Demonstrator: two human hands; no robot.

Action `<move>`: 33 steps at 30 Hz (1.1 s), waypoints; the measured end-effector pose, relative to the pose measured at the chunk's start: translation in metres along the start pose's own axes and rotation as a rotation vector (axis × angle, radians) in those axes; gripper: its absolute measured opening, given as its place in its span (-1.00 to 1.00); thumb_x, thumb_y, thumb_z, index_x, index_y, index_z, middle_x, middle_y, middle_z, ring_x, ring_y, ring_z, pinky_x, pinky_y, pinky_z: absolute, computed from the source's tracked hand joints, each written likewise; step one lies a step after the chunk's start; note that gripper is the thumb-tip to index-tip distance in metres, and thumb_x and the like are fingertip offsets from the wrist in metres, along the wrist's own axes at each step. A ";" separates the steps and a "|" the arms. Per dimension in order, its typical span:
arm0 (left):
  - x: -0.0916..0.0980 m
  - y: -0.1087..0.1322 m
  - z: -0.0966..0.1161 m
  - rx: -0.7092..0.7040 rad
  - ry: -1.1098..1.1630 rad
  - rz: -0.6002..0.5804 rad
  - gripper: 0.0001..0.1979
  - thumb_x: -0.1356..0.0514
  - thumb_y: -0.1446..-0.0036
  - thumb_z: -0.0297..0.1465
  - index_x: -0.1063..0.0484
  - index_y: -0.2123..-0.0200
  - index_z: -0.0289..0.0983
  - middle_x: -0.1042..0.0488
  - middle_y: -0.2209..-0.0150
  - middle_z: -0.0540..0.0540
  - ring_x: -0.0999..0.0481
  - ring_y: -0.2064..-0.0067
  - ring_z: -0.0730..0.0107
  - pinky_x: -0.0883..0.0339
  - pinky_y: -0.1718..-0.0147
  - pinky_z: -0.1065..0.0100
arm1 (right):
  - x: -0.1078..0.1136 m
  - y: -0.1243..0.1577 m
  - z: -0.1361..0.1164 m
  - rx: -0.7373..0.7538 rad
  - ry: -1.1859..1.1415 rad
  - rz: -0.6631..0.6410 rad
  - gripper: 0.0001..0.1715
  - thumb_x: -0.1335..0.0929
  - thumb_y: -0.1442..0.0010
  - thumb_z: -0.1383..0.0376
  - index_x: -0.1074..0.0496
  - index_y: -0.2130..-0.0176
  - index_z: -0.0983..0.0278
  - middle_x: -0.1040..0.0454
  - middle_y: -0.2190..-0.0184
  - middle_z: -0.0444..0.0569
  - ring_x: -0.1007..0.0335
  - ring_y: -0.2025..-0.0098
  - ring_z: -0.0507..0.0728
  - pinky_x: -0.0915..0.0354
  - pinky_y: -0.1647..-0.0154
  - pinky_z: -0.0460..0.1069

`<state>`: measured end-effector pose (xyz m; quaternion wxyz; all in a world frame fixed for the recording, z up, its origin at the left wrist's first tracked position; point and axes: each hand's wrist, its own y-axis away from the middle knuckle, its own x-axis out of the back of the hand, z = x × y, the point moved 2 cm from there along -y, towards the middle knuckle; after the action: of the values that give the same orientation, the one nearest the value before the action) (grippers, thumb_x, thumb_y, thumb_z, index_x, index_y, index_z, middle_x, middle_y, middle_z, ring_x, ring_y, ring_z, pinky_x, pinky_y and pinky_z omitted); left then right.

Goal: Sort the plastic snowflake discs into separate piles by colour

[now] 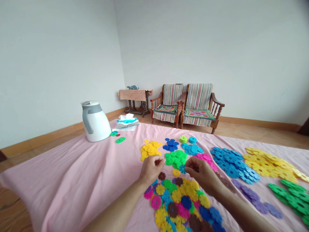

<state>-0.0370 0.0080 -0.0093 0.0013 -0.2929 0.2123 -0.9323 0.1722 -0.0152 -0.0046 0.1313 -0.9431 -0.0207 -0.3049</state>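
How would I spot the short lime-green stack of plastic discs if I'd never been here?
On the wrinkled pink cloth, find the central bright-green pile of flower-shaped plastic discs. Just beyond it stands the short, lime-green stack of plastic discs, left of a similar light-blue stack. Its yellowish green sets it apart from that and from the loose dark-blue pile on its other side.

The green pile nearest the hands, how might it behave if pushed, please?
The green pile would probably spread, since its pieces overlap loosely. Each looks thin and flat, so likely light and apt to slide. Notched edges might catch neighbours.
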 end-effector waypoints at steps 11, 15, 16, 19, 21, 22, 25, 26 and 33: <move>-0.005 0.002 -0.006 0.010 -0.003 -0.043 -0.70 -0.11 -0.08 -0.29 -0.36 0.63 -0.31 -0.27 0.66 0.05 -0.24 0.57 0.49 -0.05 0.56 0.47 | 0.044 -0.076 0.048 -0.320 0.331 0.175 -0.72 -0.32 -0.25 0.20 -0.38 0.08 0.30 -0.44 0.11 -0.04 -0.42 0.18 0.09 -0.38 0.18 0.08; -0.005 0.002 -0.007 0.003 -0.002 -0.055 -0.70 -0.10 -0.08 -0.30 -0.34 0.64 -0.31 -0.25 0.65 0.05 -0.24 0.57 0.50 -0.04 0.55 0.47 | 0.047 -0.091 0.052 -0.399 0.343 0.185 -0.66 -0.32 -0.25 0.21 -0.35 0.00 0.28 -0.39 0.02 0.00 -0.41 0.11 0.13 -0.38 0.15 0.10; -0.005 0.002 -0.007 0.004 -0.001 -0.057 -0.70 -0.09 -0.08 -0.30 -0.33 0.63 -0.31 -0.26 0.65 0.05 -0.24 0.56 0.49 -0.04 0.54 0.46 | 0.047 -0.091 0.052 -0.403 0.342 0.189 -0.66 -0.32 -0.25 0.21 -0.35 0.00 0.28 -0.39 0.01 0.00 -0.41 0.11 0.13 -0.38 0.15 0.10; -0.004 0.002 -0.005 0.010 -0.005 -0.064 -0.70 -0.10 -0.08 -0.30 -0.32 0.64 -0.31 -0.24 0.65 0.06 -0.24 0.56 0.50 -0.04 0.54 0.46 | 0.046 -0.082 0.050 -0.363 0.336 0.195 -0.68 -0.32 -0.25 0.20 -0.36 0.03 0.29 -0.42 0.06 -0.01 -0.42 0.15 0.11 -0.38 0.17 0.09; -0.004 0.002 -0.005 0.011 -0.014 -0.068 -0.70 -0.10 -0.08 -0.30 -0.32 0.64 -0.31 -0.22 0.66 0.07 -0.22 0.57 0.51 -0.02 0.54 0.47 | 0.044 -0.069 0.043 -0.291 0.327 0.183 -0.77 -0.32 -0.24 0.24 -0.40 0.14 0.33 -0.47 0.20 -0.04 -0.43 0.22 0.10 -0.37 0.21 0.05; -0.004 0.002 -0.005 0.010 -0.016 -0.069 -0.70 -0.10 -0.08 -0.31 -0.32 0.64 -0.31 -0.22 0.66 0.07 -0.21 0.57 0.51 -0.01 0.55 0.47 | 0.041 -0.060 0.038 -0.243 0.317 0.166 -0.82 -0.32 -0.22 0.27 -0.42 0.22 0.33 -0.49 0.30 -0.06 -0.43 0.27 0.09 -0.35 0.24 0.02; -0.005 0.002 -0.005 0.001 -0.019 -0.068 -0.70 -0.09 -0.08 -0.31 -0.31 0.64 -0.31 -0.22 0.65 0.06 -0.22 0.55 0.51 -0.01 0.54 0.48 | 0.033 -0.027 0.016 -0.075 0.267 0.060 -0.86 -0.28 -0.16 0.29 -0.41 0.38 0.27 -0.46 0.51 -0.14 -0.41 0.43 0.07 -0.28 0.40 -0.06; -0.005 0.002 -0.005 -0.002 -0.019 -0.066 -0.70 -0.09 -0.08 -0.31 -0.31 0.64 -0.31 -0.22 0.65 0.06 -0.22 0.55 0.51 -0.01 0.54 0.48 | 0.031 -0.015 0.007 -0.031 0.252 0.024 -0.86 -0.27 -0.14 0.29 -0.40 0.41 0.25 -0.44 0.54 -0.16 -0.39 0.45 0.06 -0.26 0.43 -0.07; -0.004 0.002 -0.004 0.009 -0.035 -0.088 -0.69 -0.09 -0.07 -0.30 -0.24 0.65 -0.31 -0.19 0.65 0.07 -0.20 0.55 0.52 -0.01 0.53 0.48 | 0.017 0.055 -0.037 0.076 0.268 -0.251 -0.88 -0.27 0.02 0.40 -0.37 0.43 0.21 -0.45 0.49 -0.16 -0.36 0.42 0.05 -0.20 0.41 -0.09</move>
<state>-0.0362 0.0084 -0.0145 -0.0348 -0.3181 0.1948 -0.9272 0.1710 -0.0790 0.0213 0.1292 -0.8785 -0.1320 -0.4407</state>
